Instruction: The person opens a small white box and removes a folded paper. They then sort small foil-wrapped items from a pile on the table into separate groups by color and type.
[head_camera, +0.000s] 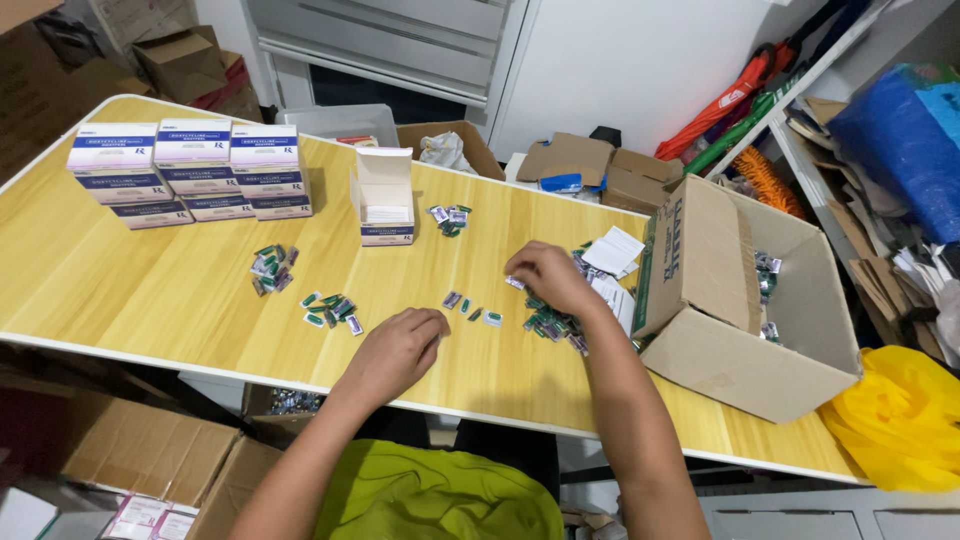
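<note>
My left hand (398, 348) rests curled on the wooden table (150, 290), just left of a short row of small green and silver sachets (470, 306). My right hand (547, 277) hovers with bent fingers over a bigger heap of the same sachets (552, 325) and some white leaflets (612, 252). Whether either hand pinches a sachet is hidden by the fingers. Other small sachet piles lie at the left (271, 268), centre-left (332, 310) and behind the open white box (385, 197), near a further pile (449, 218).
Stacked white and purple boxes (190, 170) stand at the table's far left. A large open cardboard carton (745, 300) with sachets inside sits at the right. Cardboard boxes crowd the floor behind and below; a yellow bag (900, 420) lies at the right.
</note>
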